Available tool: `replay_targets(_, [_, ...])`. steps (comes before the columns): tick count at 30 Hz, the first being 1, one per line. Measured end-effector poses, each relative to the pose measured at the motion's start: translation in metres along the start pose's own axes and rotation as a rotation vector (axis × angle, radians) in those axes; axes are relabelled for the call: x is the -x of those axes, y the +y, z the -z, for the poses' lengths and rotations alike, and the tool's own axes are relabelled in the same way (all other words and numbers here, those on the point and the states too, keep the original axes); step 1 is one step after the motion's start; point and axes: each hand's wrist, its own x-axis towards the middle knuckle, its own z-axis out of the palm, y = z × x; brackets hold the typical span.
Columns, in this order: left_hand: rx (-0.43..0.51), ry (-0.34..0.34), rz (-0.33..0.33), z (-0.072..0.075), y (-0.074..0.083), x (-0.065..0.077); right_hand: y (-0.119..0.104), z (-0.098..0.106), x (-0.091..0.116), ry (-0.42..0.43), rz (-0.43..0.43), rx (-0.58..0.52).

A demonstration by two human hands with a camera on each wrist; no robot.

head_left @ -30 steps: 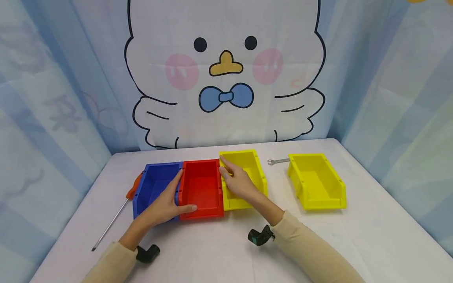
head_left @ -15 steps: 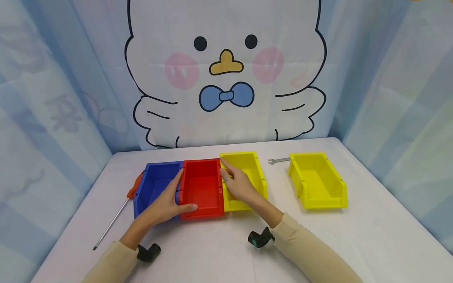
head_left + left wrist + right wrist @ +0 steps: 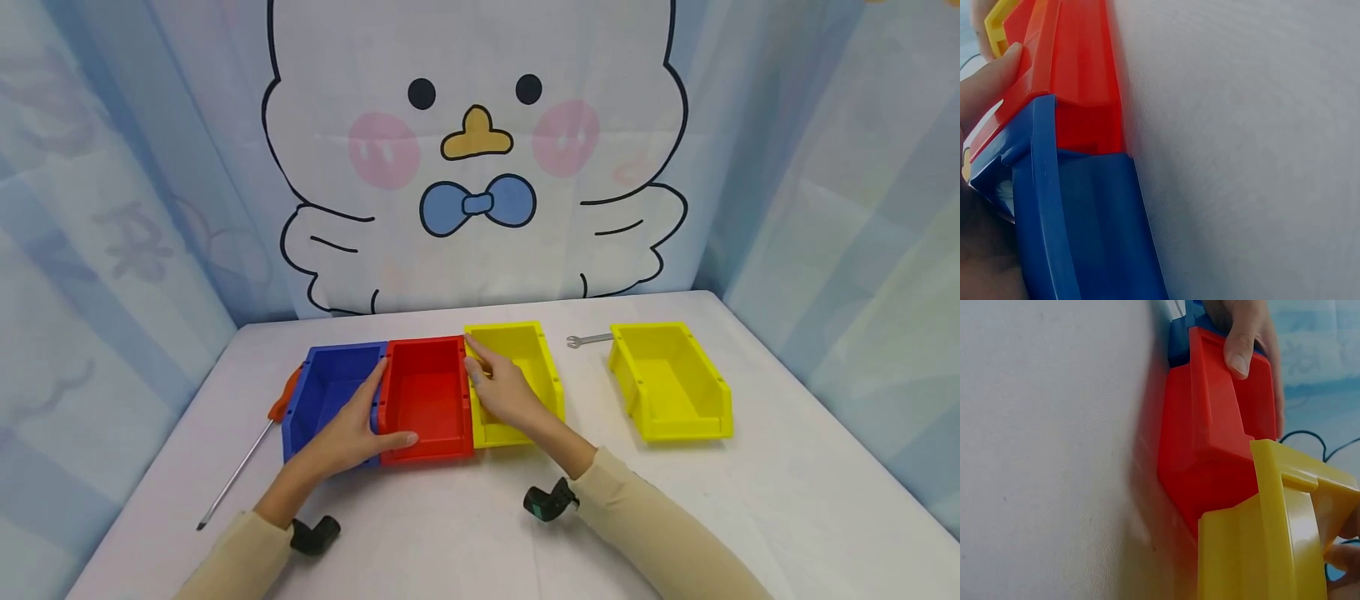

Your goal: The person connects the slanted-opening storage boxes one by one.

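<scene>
A blue bin (image 3: 337, 383), a red bin (image 3: 429, 400) and a yellow bin (image 3: 521, 342) stand side by side, their walls meeting. My left hand (image 3: 348, 437) grips the red bin at its left wall, where it meets the blue one; the thumb (image 3: 1240, 353) lies over the red bin's front part. Some left fingers are hidden behind the hand. Reaching into the yellow bin, my right hand (image 3: 508, 390) pinches its left wall beside the red rim. The right wrist view shows the yellow bin's front (image 3: 1285, 519) close against the red one, a small step between their fronts.
A second yellow bin (image 3: 675, 383) stands apart at the right, with a wrench (image 3: 588, 341) partly hidden behind it. Left of the blue bin lies a screwdriver (image 3: 251, 450) with an orange handle. Printed curtains (image 3: 480, 258) hang behind the white table (image 3: 450, 533).
</scene>
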Motion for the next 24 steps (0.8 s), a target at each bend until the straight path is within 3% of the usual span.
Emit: replay_targets(24, [-0.004,0.001,0.0,0.0,-0.0002,0.0001,0.0029,-0.0037,0.0,0.013,-0.013,0.025])
